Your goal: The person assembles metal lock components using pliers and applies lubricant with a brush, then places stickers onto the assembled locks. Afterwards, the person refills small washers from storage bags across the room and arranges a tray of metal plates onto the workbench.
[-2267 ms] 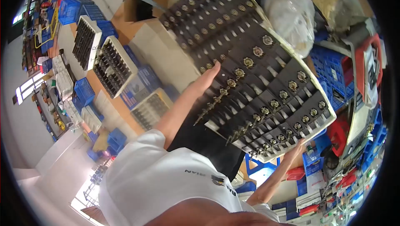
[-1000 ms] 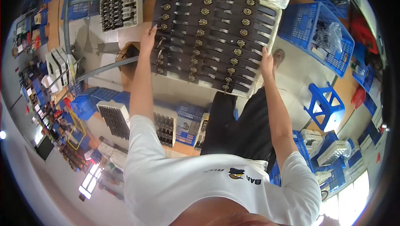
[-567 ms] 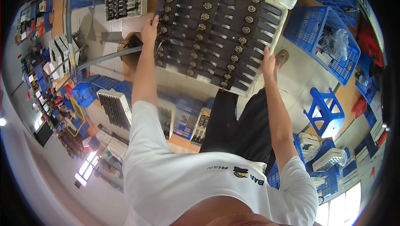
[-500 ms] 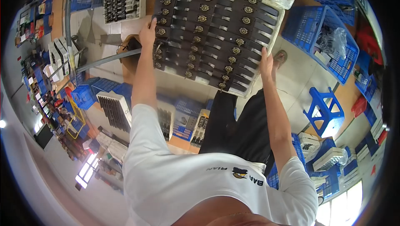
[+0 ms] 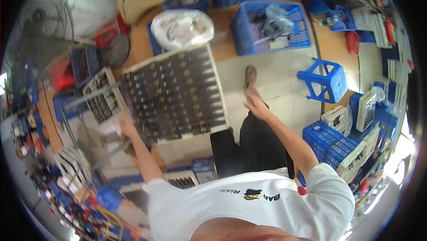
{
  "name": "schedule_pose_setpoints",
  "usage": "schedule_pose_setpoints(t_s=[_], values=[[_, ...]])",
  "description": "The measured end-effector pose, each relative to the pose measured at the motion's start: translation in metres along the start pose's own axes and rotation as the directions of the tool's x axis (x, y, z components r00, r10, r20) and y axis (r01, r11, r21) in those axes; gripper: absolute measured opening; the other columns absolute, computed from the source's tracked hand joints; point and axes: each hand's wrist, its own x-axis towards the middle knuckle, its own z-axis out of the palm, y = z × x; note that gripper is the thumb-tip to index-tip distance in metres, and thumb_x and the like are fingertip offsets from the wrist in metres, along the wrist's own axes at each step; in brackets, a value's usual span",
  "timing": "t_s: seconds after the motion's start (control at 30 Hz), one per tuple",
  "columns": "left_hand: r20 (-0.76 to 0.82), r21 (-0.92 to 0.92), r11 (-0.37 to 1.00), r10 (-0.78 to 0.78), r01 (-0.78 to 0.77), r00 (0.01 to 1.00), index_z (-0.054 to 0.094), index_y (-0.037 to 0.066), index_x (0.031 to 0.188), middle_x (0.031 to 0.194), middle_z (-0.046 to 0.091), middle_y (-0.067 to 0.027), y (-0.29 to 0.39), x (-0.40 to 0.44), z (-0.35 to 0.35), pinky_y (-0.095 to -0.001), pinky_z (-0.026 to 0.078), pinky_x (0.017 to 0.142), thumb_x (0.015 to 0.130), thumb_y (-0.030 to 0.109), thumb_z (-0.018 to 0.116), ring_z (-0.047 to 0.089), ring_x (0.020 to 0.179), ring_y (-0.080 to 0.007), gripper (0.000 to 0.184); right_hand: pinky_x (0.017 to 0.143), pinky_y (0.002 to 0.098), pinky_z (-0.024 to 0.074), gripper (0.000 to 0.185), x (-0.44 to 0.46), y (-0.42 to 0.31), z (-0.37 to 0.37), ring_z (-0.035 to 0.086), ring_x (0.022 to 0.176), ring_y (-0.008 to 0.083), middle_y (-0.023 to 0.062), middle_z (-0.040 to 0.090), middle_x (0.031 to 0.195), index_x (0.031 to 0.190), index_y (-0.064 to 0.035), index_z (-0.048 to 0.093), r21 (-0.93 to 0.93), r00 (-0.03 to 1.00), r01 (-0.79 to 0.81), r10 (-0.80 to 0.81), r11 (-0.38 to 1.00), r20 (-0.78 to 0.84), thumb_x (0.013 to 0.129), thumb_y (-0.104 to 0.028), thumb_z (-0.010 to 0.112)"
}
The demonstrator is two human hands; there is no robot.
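A shallow white tray (image 5: 217, 85) carries rows of dark flat parts with small metal fittings. Its left side meets the metal bars of a frame (image 5: 89, 95). My left hand (image 5: 127, 126) is at the tray's lower left edge, smeared by motion, so its fingers cannot be made out. To the right of the tray, apart from it, my right hand (image 5: 257, 106) has its fingers spread and holds nothing. What bears the tray from below is hidden.
A blue crate (image 5: 240, 36) with plastic-wrapped things and a white bag (image 5: 182, 30) stand along the far bench. On the right are a blue stool (image 5: 331, 81) and stacked blue crates (image 5: 327, 141). Another parts tray (image 5: 104, 96) lies at left. A fan (image 5: 40, 16) stands far left.
My right hand has let go of the tray's right edge and is apart from it. The tray appears lower and further left. My view has turned, and my left hand has moved down the tray's side.
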Motion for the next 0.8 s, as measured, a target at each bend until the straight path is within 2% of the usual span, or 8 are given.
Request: schedule_pose_setpoints(t_s=[0.13, 0.2, 0.3, 0.43, 0.47, 0.53, 0.73, 0.8], values=[[-0.204, -0.04, 0.998, 0.037, -0.046, 0.978, 0.065, -0.003, 0.105, 0.097, 0.07, -0.023, 0.131, -0.119, -0.04, -0.0501, 0.048, 0.083, 0.107, 0.036, 0.047, 0.065, 0.092, -0.0426, 0.043, 0.107, 0.045, 0.0469, 0.048, -0.13, 0.057, -0.089, 0.059, 0.127, 0.0425, 0.0278, 0.064, 0.132, 0.136, 0.0015, 0.059, 0.058, 0.961, -0.16, 0.168, 0.986, -0.22, 0.099, -0.029, 0.063], [-0.054, -0.22, 0.972, 0.066, -0.076, 0.996, 0.06, 0.004, 0.091, 0.079, 0.058, -0.0083, 0.183, -0.18, -0.041, -0.0373, 0.047, 0.067, 0.107, 0.032, 0.047, 0.064, 0.077, -0.022, 0.035, 0.104, 0.0465, 0.0498, 0.048, -0.184, 0.081, -0.139, 0.064, 0.122, 0.041, 0.028, 0.067, 0.126, 0.133, 0.0018, 0.062, 0.076, 0.879, -0.429, 0.436, 0.9, -0.194, 0.097, -0.029, 0.064], [0.186, -0.543, 0.837, 0.037, 0.071, 0.982, 0.063, 0.004, 0.099, 0.085, 0.064, -0.0057, 0.288, -0.298, -0.026, -0.0266, 0.046, 0.054, 0.109, 0.031, 0.048, 0.064, 0.068, -0.015, 0.032, 0.085, 0.0428, 0.0582, 0.039, -0.231, 0.248, -0.156, 0.076, 0.088, 0.0348, 0.0267, 0.074, 0.095, 0.116, 0.004, 0.069, 0.022, 0.788, -0.479, 0.44, 0.878, -0.43, 0.09, -0.023, 0.06], [0.538, -0.511, 0.842, 0.153, 0.177, 0.829, 0.066, 0.003, 0.104, 0.089, 0.067, -0.0077, 0.404, -0.446, 0.026, -0.0257, 0.049, 0.054, 0.108, 0.03, 0.05, 0.069, 0.068, -0.0161, 0.033, 0.062, 0.045, 0.0628, 0.031, -0.259, 0.357, -0.218, 0.075, 0.078, 0.0279, 0.017, 0.074, 0.089, 0.113, 0.0016, 0.071, 0.45, 0.627, -0.677, 0.777, 0.582, -0.062, 0.093, -0.018, 0.057], [0.665, -0.463, 0.838, 0.113, 0.289, 0.738, 0.067, 0.001, 0.104, 0.089, 0.068, -0.0082, 0.433, -0.475, 0.043, -0.027, 0.051, 0.056, 0.109, 0.03, 0.049, 0.069, 0.069, -0.0165, 0.034, 0.062, 0.045, 0.0628, 0.031, -0.259, 0.377, -0.243, 0.075, 0.078, 0.0279, 0.017, 0.074, 0.089, 0.113, 0.0016, 0.071, 0.455, 0.637, -0.666, 0.768, 0.591, -0.066, 0.093, -0.018, 0.057], [0.77, -0.431, 0.877, 0.236, 0.211, 0.593, 0.068, 0.001, 0.107, 0.091, 0.071, -0.008, 0.494, -0.532, 0.071, -0.0289, 0.053, 0.061, 0.109, 0.031, 0.05, 0.071, 0.074, -0.017, 0.034, 0.07, 0.0464, 0.0636, 0.035, -0.27, 0.391, -0.259, 0.075, 0.087, 0.0304, 0.0177, 0.073, 0.1, 0.126, 0.0017, 0.064, 0.704, 0.555, -0.606, 0.831, 0.37, 0.041, 0.098, -0.018, 0.055], [0.903, -0.4, 0.916, 0.398, -0.022, 0.16, 0.069, 0.003, 0.112, 0.097, 0.074, -0.0071, 0.674, -0.629, 0.189, -0.0286, 0.055, 0.066, 0.11, 0.037, 0.051, 0.072, 0.078, -0.0152, 0.039, 0.079, 0.046, 0.0625, 0.042, -0.293, 0.391, -0.345, 0.072, 0.1, 0.0315, 0.02, 0.069, 0.117, 0.139, 0.0016, 0.055, 0.928, 0.647, -0.23, 0.758, 0.292, -0.078, 0.104, -0.021, 0.053], [0.896, -0.403, 0.905, 0.42, -0.133, 0.146, 0.069, 0.003, 0.112, 0.097, 0.074, -0.0067, 0.737, -0.65, 0.209, -0.0283, 0.055, 0.067, 0.11, 0.037, 0.05, 0.072, 0.08, -0.0145, 0.039, 0.08, 0.0453, 0.0618, 0.043, -0.294, 0.397, -0.37, 0.072, 0.101, 0.0311, 0.0201, 0.068, 0.118, 0.139, 0.0026, 0.055, 0.94, 0.642, -0.209, 0.763, 0.269, -0.076, 0.104, -0.022, 0.053]])
